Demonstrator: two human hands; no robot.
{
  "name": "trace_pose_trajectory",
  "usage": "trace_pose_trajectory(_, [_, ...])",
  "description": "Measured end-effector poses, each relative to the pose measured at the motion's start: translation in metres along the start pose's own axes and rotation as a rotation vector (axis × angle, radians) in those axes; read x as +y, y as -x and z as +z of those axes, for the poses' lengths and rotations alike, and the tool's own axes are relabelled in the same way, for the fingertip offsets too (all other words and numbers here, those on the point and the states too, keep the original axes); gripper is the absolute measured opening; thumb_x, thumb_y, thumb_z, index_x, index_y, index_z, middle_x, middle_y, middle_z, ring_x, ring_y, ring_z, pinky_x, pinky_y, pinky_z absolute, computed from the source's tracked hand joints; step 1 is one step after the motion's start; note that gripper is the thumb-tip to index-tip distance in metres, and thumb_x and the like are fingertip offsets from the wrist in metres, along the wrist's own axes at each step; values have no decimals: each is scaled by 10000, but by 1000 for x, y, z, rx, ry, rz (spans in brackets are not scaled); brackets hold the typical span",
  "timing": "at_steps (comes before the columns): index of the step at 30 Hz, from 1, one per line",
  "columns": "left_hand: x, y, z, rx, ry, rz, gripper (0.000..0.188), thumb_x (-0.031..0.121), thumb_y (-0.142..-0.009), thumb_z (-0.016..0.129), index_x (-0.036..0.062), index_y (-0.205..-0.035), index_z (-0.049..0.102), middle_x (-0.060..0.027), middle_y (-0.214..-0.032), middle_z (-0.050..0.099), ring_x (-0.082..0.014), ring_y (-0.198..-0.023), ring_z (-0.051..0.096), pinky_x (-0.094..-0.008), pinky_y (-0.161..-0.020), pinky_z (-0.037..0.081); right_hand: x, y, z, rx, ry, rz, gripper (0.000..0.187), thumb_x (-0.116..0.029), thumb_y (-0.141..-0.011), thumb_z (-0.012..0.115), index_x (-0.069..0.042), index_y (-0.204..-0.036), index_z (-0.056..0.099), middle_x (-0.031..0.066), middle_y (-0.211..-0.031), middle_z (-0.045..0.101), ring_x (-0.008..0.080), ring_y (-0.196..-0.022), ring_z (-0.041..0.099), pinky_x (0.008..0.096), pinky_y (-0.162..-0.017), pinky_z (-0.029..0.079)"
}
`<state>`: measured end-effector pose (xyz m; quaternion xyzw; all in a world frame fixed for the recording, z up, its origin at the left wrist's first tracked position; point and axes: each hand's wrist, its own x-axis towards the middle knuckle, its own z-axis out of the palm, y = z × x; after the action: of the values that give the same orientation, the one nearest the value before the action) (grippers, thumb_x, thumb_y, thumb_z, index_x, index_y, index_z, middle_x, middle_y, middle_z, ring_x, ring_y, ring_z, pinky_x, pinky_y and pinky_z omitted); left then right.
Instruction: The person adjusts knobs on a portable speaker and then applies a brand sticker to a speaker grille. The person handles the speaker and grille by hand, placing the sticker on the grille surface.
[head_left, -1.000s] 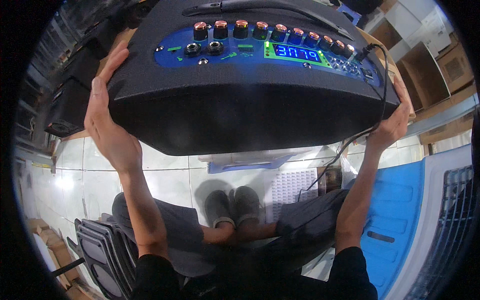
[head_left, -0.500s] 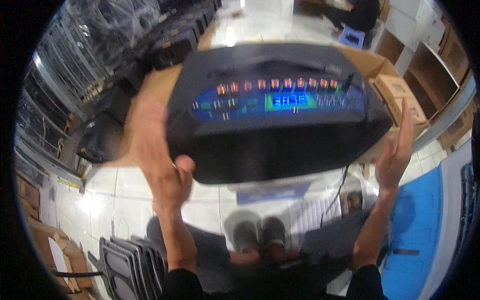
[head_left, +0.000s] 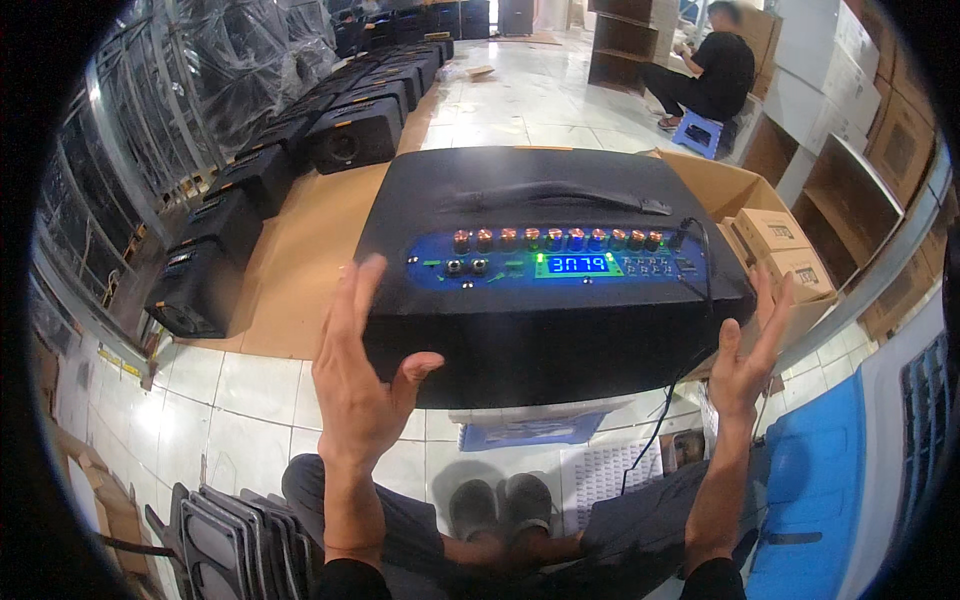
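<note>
Speaker (head_left: 545,345) juts past near corners of blue stool (head_left: 530,434) | their left hand (head_left: 358,385) by left end, right hand (head_left: 743,380) by right | fingers spread, empty

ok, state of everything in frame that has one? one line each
Black speaker: powered on, panel lit
Display: on, blue characters showing
Carry handle: lying along the top
Black cable: plugged in at the panel's right end
Left hand: open, at the speaker's left side, contact unclear
Right hand: open, at its right side, contact unclear
Large cardboard box: open
Black panels: stacked
</note>
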<state>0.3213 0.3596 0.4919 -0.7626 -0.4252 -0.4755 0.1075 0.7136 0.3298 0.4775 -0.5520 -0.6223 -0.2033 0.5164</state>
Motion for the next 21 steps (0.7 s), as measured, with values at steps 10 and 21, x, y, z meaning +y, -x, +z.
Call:
trace_pose_trajectory(10, [11,-1,-10,-124,-377,50,943,472,-770,831,-3,-1487,445,-204,-1519,500,-411,-1430,450,-520,-1190,345,-6,-3,-11,-110,368,-97,482,-297,-1074,499,11,-1442,545,199,-1513,527,360,-1437,452,516,-1205,300])
trace_pose_trajectory(21, [6,2,3,-60,-204,61,955,449,-760,864,4,-1483,426,-204,-1480,523,-398,-1416,464,-531,-1198,333,-9,0,-3,62,-5,59,708,-243,-1041,577,33,-1584,216,252,-1513,505,365,-1386,512,493,-1195,322])
